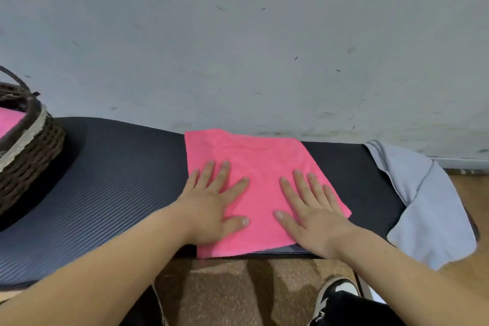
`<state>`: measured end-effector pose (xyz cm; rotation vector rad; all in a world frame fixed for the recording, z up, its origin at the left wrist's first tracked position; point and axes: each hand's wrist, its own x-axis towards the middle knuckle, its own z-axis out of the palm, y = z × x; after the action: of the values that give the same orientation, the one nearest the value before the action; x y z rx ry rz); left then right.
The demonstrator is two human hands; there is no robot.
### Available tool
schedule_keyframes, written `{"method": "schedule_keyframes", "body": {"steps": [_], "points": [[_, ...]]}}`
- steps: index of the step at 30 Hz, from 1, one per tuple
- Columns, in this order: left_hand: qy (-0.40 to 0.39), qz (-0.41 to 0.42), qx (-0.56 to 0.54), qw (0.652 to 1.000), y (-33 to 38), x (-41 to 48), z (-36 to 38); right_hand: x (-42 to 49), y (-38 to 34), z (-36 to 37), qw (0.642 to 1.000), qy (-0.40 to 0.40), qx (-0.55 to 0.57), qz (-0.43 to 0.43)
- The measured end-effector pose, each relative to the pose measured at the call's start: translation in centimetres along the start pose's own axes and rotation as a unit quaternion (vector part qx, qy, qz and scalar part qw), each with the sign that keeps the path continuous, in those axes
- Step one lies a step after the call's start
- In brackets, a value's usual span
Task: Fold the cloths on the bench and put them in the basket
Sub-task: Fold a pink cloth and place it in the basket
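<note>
A pink cloth [258,159] lies flat on the dark bench [111,180], against the wall. My left hand [214,201] presses on its left half with fingers spread and straight. My right hand [309,209] presses flat on its right half. A light blue-grey cloth [426,209] drapes over the bench's right end. At the far left stands a dark woven basket [29,148], partly cut off by the frame edge, with another pink cloth [9,120] inside.
A grey wall [238,34] rises right behind the bench. Below the bench's front edge is a brown floor [238,291], where my shoe [336,294] shows at the lower right.
</note>
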<state>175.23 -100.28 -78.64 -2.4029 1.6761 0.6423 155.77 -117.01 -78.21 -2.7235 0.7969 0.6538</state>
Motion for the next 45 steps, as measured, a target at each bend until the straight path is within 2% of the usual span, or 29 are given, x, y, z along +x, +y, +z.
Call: {"method": "schedule_keyframes", "body": {"steps": [3,6,8,10,11,14,17,21,24,29,32,34,36,38,41,43,45], "points": [[0.035,0.034,-0.02,0.999,-2.2,0.7,-0.1,-0.6,-0.1,1.1,1.0,0.008,-0.004,0.004],[0.078,0.034,-0.014,0.996,-1.3,0.6,-0.1,-1.5,0.0,1.6,1.0,-0.002,-0.006,0.002],[0.156,0.086,0.015,0.984,0.3,-0.2,0.1,-2.0,0.0,1.9,1.0,-0.005,-0.001,0.009],[0.241,0.165,0.023,0.956,1.2,-1.1,0.8,-2.5,-0.2,2.3,1.0,0.0,0.007,0.018],[0.256,0.184,0.01,0.949,1.3,-1.8,1.1,-2.7,-0.3,2.5,1.0,0.005,0.01,0.02],[0.216,0.175,0.004,0.961,0.9,-4.3,1.9,-3.2,-0.3,2.5,0.999,0.05,0.017,-0.001],[0.181,0.166,0.035,0.969,0.1,-5.6,2.4,-4.1,-0.2,2.1,0.989,0.125,0.022,-0.078],[0.167,0.175,-0.007,0.97,-0.4,-6.6,2.0,-4.8,0.0,2.7,0.971,0.18,0.021,-0.158],[0.162,0.154,-0.059,0.973,-0.5,-7.3,0.9,-4.7,0.9,2.7,0.967,0.192,0.019,-0.163],[0.185,0.082,-0.063,0.977,-1.4,-8.8,-0.9,-4.3,3.7,1.0,0.965,0.184,0.052,-0.182],[0.199,0.055,-0.088,0.974,-2.1,-9.5,-1.6,-4.5,5.2,0.1,0.97,0.193,0.067,-0.133],[0.209,0.044,-0.112,0.97,-2.3,-9.8,-1.8,-5.0,5.9,-0.7,0.977,0.177,0.067,-0.099],[0.205,0.039,-0.146,0.967,-2.3,-10.0,-2.0,-5.8,6.4,-1.4,0.982,0.124,0.105,-0.099],[0.175,0.033,-0.199,0.964,-2.1,-10.4,-2.1,-7.0,6.7,-2.3,0.981,0.049,0.154,-0.108],[0.107,0.003,-0.312,0.944,-1.8,-10.8,-2.6,-8.4,7.0,-3.4,0.972,-0.022,0.199,-0.121],[0.085,-0.007,-0.353,0.932,-1.8,-10.9,-2.7,-8.6,7.3,-3.9,0.962,-0.042,0.242,-0.122],[0.091,-0.015,-0.344,0.934,-2.0,-10.4,-2.8,-8.2,7.4,-4.0,0.939,-0.031,0.324,-0.11]]}}
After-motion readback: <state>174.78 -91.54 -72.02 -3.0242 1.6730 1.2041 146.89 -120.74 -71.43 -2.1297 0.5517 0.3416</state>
